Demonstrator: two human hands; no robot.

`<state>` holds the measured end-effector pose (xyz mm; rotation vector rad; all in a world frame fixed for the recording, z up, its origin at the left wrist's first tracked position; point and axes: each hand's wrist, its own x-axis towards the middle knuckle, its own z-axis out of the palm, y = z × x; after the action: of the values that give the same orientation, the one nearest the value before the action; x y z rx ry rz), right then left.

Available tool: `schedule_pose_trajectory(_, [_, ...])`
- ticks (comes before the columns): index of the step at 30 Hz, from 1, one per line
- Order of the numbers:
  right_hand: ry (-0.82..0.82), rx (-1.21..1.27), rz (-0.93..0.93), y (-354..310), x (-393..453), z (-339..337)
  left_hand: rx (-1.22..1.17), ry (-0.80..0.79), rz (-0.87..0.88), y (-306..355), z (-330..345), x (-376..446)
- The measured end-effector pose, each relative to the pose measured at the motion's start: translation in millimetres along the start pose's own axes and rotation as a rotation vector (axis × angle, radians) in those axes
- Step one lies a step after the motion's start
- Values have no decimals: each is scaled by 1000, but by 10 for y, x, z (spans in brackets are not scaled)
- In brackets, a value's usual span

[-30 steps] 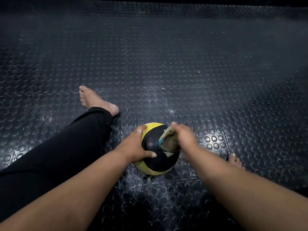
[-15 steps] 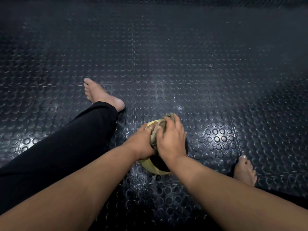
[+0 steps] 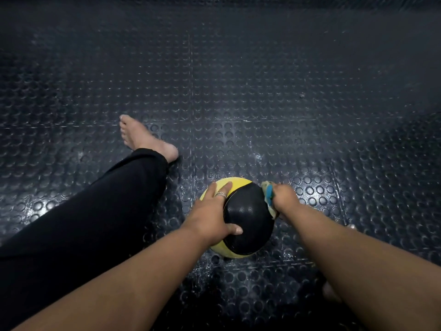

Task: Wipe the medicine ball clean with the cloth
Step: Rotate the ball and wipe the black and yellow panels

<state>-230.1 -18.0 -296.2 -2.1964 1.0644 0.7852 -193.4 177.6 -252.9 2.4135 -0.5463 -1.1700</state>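
A black and yellow medicine ball sits on the studded floor between my legs. My left hand lies over its left side, fingers spread across the yellow top and thumb on the black panel. My right hand grips a bunched cloth, pale with a blue patch, and presses it against the ball's right side. Most of the cloth is hidden under that hand.
Dark rubber floor with raised round studs spreads all around. My left leg in black trousers stretches out to the left, bare foot ahead of it. Part of my right foot shows by my right forearm.
My right hand has slid with the cloth from the top of the ball down to its right side. The left hand has stayed on the ball, and the black panel now shows.
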Motion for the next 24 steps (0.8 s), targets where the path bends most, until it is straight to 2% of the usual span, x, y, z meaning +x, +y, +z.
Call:
schedule_pose_trajectory(3, [63, 79, 27, 16, -100, 48, -16, 12, -2, -8, 10, -4])
schedule_pose_trajectory(8, [376, 398, 74, -34, -480, 225, -41, 16, -10, -56, -4, -39])
schedule_pose_trajectory(12, [484, 375, -45, 2, -717, 386, -75, 21, -1, -122, -29, -55])
schedule_pose_trajectory(17, [436, 326, -133, 70, -1014, 432, -56, 15, -7, -165, 4, -104])
schedule_pose_trajectory(20, [367, 199, -168, 182, -1261, 400, 12, 14, -10, -143, 53, -228])
schedule_pose_trajectory(24, [186, 121, -117, 312, -1423, 183, 83, 40, -4, -131, 107, -369])
